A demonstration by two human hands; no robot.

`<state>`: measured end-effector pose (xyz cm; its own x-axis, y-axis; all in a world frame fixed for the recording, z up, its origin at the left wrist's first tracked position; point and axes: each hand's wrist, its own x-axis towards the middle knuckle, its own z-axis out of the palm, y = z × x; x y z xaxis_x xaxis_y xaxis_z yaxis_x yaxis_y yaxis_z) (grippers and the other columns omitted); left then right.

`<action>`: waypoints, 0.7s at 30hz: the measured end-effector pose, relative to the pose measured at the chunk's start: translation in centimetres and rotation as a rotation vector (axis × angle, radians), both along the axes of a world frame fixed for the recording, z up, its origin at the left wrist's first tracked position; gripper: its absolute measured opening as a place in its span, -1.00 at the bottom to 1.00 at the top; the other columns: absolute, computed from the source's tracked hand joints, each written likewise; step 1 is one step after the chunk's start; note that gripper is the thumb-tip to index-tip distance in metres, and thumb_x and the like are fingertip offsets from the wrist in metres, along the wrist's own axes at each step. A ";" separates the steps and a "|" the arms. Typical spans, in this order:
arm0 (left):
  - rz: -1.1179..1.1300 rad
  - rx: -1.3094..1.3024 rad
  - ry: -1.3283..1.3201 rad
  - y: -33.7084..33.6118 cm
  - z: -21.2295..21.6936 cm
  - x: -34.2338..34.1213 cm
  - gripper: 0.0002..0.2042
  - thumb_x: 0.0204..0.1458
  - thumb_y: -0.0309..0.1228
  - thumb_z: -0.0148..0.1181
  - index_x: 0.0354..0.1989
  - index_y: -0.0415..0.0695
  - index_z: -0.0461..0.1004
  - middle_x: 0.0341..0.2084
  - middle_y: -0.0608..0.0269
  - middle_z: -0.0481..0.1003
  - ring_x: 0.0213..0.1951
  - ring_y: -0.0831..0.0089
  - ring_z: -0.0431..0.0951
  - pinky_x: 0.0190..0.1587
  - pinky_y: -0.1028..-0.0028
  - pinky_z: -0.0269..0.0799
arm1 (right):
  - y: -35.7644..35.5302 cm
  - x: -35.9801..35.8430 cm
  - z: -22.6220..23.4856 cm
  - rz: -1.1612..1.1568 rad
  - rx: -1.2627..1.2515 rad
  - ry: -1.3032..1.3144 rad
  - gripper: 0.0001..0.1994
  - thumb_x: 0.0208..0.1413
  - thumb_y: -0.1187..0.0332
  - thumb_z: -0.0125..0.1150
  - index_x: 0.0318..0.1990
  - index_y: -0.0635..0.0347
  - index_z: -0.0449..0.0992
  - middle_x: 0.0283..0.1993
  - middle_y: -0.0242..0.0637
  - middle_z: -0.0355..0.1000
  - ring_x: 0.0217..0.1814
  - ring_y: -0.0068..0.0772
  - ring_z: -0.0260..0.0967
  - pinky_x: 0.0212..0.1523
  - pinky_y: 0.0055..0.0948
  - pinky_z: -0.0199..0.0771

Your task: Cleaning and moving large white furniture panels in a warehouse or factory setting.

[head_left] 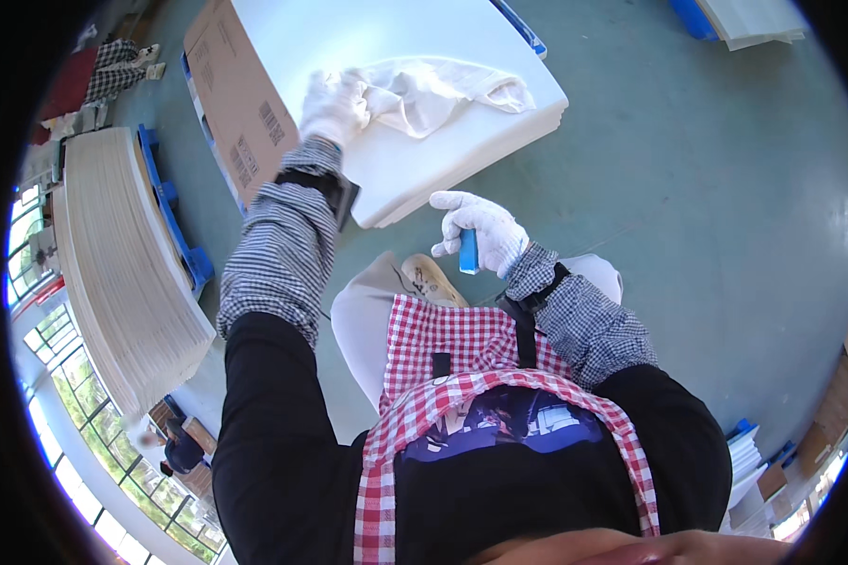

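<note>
In a white knit glove, my left hand (pixel 334 105) is closed on one end of a crumpled white cloth (pixel 422 102). The cloth lies across the top of a stack of large white sheets (pixel 391 179). My right hand (pixel 485 231), also gloved, is in front of the stack's near corner, apart from it. Its fingers are curled round a small blue block-like object (pixel 468 252), with the index finger stretched out to the left. What kind of thing the blue object is I cannot make out.
A brown cardboard sheet (pixel 237 94) with printing leans along the stack's left side. Farther left stands another tall stack of pale sheets (pixel 122 254) beside a blue pallet (pixel 174 207). More sheets (pixel 754 17) lie at the far right. Two people are in the left background.
</note>
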<state>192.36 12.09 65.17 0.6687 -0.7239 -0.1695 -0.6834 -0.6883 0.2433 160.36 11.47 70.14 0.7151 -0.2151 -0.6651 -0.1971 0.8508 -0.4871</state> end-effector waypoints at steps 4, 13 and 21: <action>0.055 -0.055 -0.006 -2.9 9.3 -8.2 -0.14 -0.02 0.39 -0.02 0.37 0.07 0.20 0.41 0.05 0.05 0.45 0.06 -0.09 0.42 -0.02 -0.29 | -0.7 0.4 2.9 0.012 0.084 -0.059 -0.55 0.12 0.55 -0.05 0.22 0.39 0.29 -0.44 -0.27 0.38 -0.45 -0.38 0.37 -0.01 -0.15 0.54; -0.325 -0.309 -0.204 -11.1 13.2 -8.7 -0.28 0.05 0.28 -0.02 0.35 0.20 0.21 0.40 0.06 0.06 0.45 0.05 -0.11 0.38 -0.13 -0.23 | 2.0 2.5 7.5 0.524 -0.152 0.090 -0.57 0.10 0.50 0.04 0.17 0.23 0.45 -0.35 -0.30 0.46 -0.42 -0.53 0.41 -0.41 -0.55 0.44; -1.035 -0.614 -0.224 -8.4 13.5 -16.9 -0.43 -0.25 -0.15 0.32 0.07 0.21 0.43 0.16 0.14 0.24 0.34 0.06 0.08 0.30 -0.11 -0.04 | 2.4 1.9 5.5 0.651 -0.124 -0.012 -0.58 0.10 0.52 0.05 0.16 0.26 0.45 -0.34 -0.28 0.47 -0.43 -0.52 0.40 -0.40 -0.55 0.44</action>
<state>175.42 3.73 78.64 -0.2992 -0.8504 0.4327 -0.9086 0.3925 0.1431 162.26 13.86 75.60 0.7322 0.1888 -0.6544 -0.6458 0.4975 -0.5791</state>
